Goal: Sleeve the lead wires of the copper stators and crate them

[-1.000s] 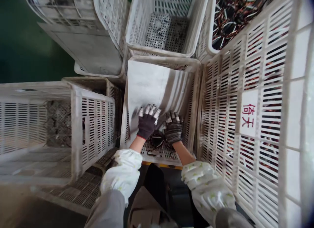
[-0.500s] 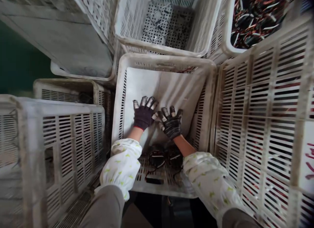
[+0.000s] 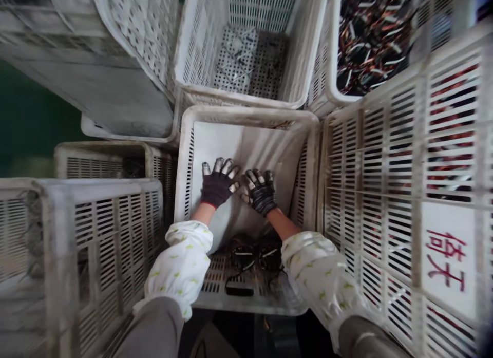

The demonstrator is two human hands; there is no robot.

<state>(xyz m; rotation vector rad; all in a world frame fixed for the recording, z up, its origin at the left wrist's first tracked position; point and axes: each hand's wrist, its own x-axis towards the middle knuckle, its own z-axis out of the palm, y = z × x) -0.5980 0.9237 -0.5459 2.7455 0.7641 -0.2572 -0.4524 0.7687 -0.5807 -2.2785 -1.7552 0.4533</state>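
My left hand, in a dark purple glove with pale, worn fingertips, lies on a white sheet with its fingers spread. Beside it my right hand, gloved in dark grey stripes, presses on the same sheet, fingers apart and slightly bent. The sheet sits inside a white plastic crate and looks tilted. Below its near edge, dark round parts with white bands and loose wires show at the crate's near wall. What lies under the sheet is hidden.
Beyond stands a deeper white crate with a perforated floor. Far right, another crate holds many dark parts with copper-coloured wire. A tall slatted crate with a red-lettered label borders the right; more crates crowd the left.
The view has shifted, bringing the label on the right crate into sight. Both hands stay on the sheet; the right hand's fingers look a little more bent.
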